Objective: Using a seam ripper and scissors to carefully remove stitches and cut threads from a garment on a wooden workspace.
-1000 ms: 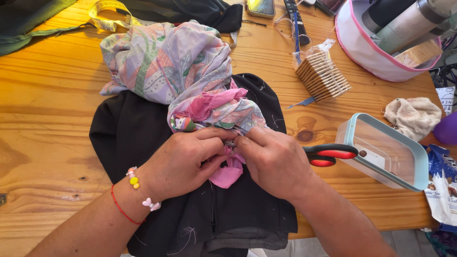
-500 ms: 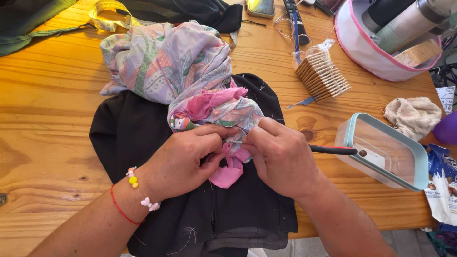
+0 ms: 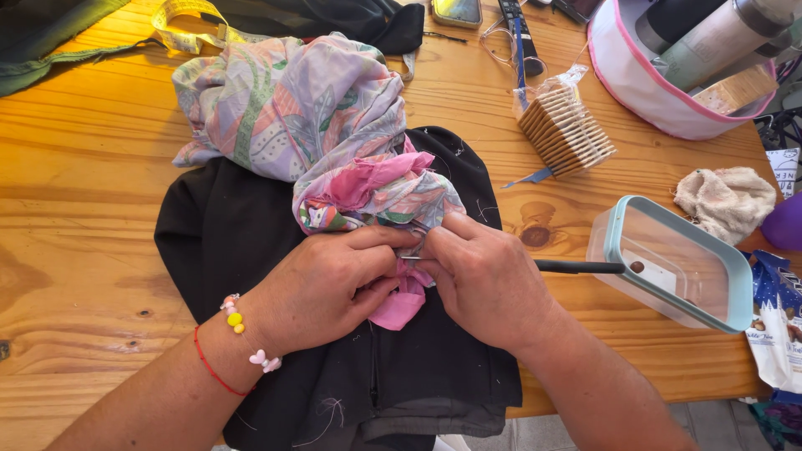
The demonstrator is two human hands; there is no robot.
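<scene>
My left hand [image 3: 322, 284] pinches the edge of a crumpled floral fabric [image 3: 309, 117] with pink patches, over a black garment [image 3: 242, 242] spread on the wooden table [image 3: 75, 250]. My right hand [image 3: 484, 280] meets it at the same spot, fingertips on the cloth. It grips scissors [image 3: 581, 267], whose dark handle sticks out to the right, edge-on. A thin metal tip shows between my two hands. A pink scrap [image 3: 399, 307] hangs below my fingers. On my left wrist are a red cord and a bead bracelet.
A clear box with a teal rim [image 3: 739, 276] lies right of my right hand. Behind it are a stack of wooden cards [image 3: 568, 129], a beige cloth ball [image 3: 725, 200], a pink-trimmed white bag [image 3: 643, 92], a yellow tape measure [image 3: 188, 25] and a phone [image 3: 457, 10].
My right hand has turned, so the scissors' red handles no longer show and only a thin dark edge remains. Both hands stay pinched on the fabric.
</scene>
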